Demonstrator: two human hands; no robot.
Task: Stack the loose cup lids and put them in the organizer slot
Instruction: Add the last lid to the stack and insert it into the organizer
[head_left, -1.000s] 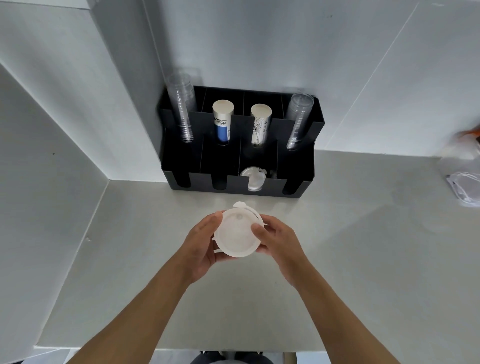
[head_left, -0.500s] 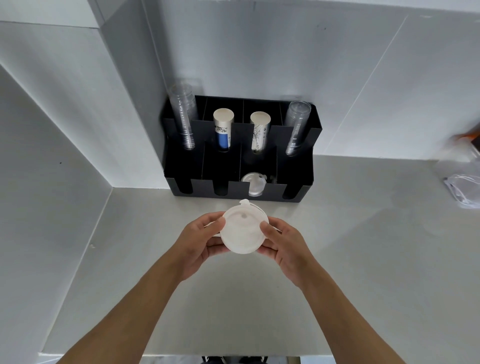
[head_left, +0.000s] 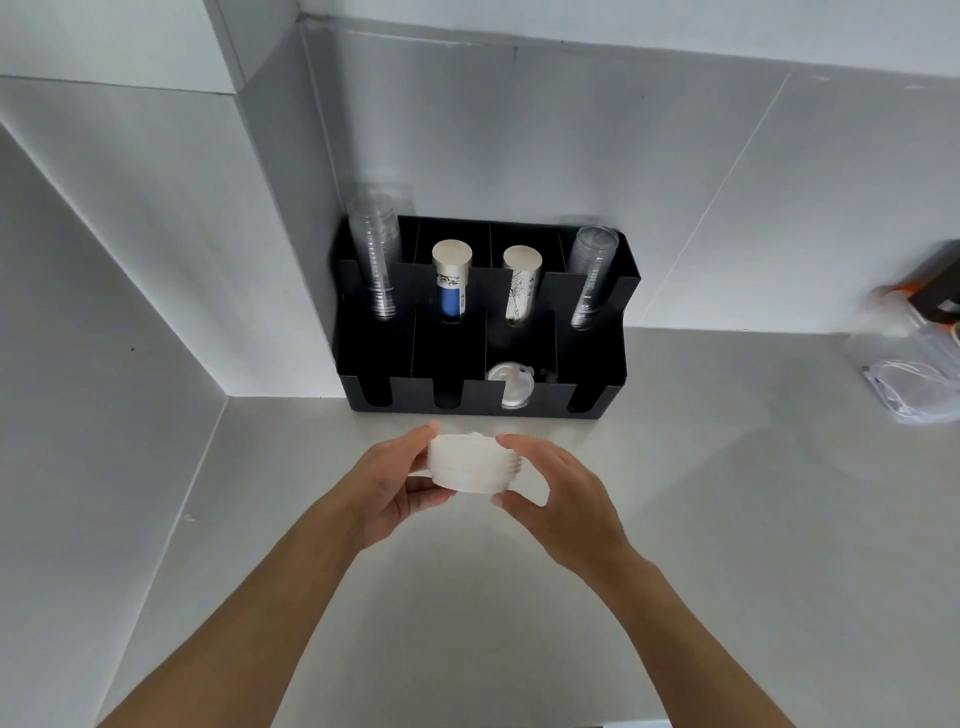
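Pale counter (head_left: 675, 519) in white-walled corner. Black organizer (head_left: 483, 358) against back wall; 1 lid (head_left: 509, 384) in third front slot. Lid stack (head_left: 470, 464) clasped by left hand (head_left: 395, 483) and right hand (head_left: 561, 493), above bare counter near organizer's front.

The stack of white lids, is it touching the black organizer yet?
Apart. The head view shows the stack of lids held between the left hand and right hand, with bare counter before the organizer.
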